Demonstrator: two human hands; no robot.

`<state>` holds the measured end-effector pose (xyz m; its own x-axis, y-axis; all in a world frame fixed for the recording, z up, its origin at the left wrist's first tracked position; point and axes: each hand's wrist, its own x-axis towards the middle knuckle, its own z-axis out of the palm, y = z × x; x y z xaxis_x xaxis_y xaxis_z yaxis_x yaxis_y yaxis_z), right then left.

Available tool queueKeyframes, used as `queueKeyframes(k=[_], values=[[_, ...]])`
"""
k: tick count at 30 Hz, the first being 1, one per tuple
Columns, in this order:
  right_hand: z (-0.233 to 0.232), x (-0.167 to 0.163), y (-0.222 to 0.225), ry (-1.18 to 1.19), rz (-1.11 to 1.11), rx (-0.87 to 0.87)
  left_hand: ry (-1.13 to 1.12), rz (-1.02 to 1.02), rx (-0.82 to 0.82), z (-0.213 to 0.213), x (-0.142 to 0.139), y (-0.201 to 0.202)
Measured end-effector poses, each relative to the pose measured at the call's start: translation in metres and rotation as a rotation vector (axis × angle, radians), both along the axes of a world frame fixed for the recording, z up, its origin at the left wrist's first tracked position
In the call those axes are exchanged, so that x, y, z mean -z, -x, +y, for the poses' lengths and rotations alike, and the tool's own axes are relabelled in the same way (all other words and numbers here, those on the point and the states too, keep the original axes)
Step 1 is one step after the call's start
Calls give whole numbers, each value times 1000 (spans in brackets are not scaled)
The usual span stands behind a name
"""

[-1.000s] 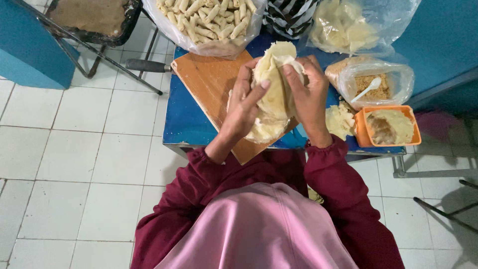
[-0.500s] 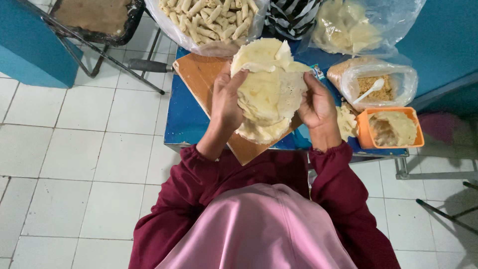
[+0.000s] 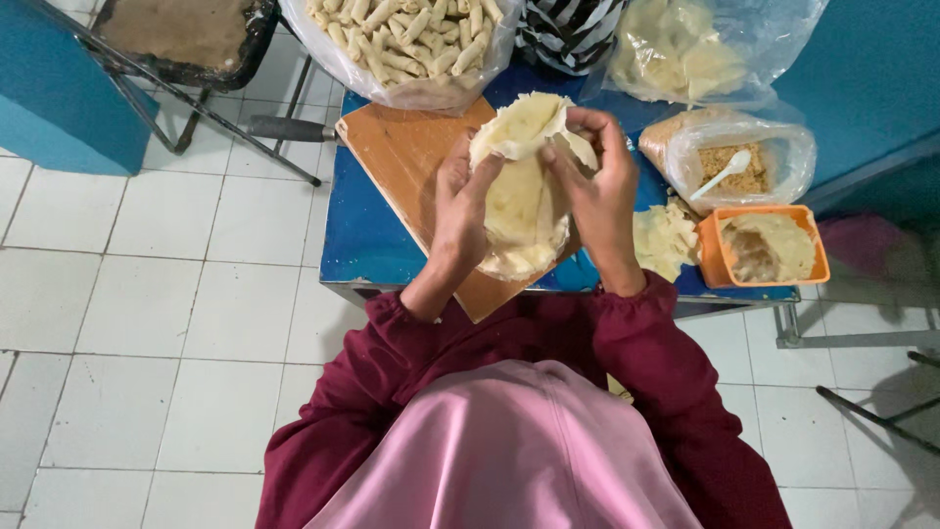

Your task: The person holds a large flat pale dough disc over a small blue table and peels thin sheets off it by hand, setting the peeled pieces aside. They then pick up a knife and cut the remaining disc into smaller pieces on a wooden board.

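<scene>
I'm peeling 1 thin wrapper (image 3: 524, 127) off the stack (image 3: 524, 220), left hand (image 3: 460, 211) and right hand (image 3: 597, 191) pinching its edge; next needs gentle separation.

Left hand (image 3: 462, 201) and right hand (image 3: 599, 186) on pale wrapper stack (image 3: 519, 206) above wooden board (image 3: 406, 157).

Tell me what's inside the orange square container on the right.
The orange container holds a pale yellowish, mashed-looking filling heaped up inside. Whatever lies beneath that heap, including the container's bottom, is covered and cannot be seen.
</scene>
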<state>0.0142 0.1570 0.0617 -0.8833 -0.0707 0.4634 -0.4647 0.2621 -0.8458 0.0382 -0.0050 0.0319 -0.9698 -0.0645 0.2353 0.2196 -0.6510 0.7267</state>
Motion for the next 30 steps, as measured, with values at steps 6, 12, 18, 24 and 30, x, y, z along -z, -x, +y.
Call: queueKeyframes(k=[6,12,18,24,30], values=[[13,1,17,49,-169,132,-61,-24,-5,-9,-5,-6],[21,25,27,834,-528,-264,-289,-124,32,-23,-5,3],[42,49,27,748,-371,-377,-242,-100,81,-29,5,9],[61,53,23,897,-826,-500,-477,-205,219,-53,25,21],[72,75,17,1115,-834,-491,-622,-223,261,-74,39,24]])
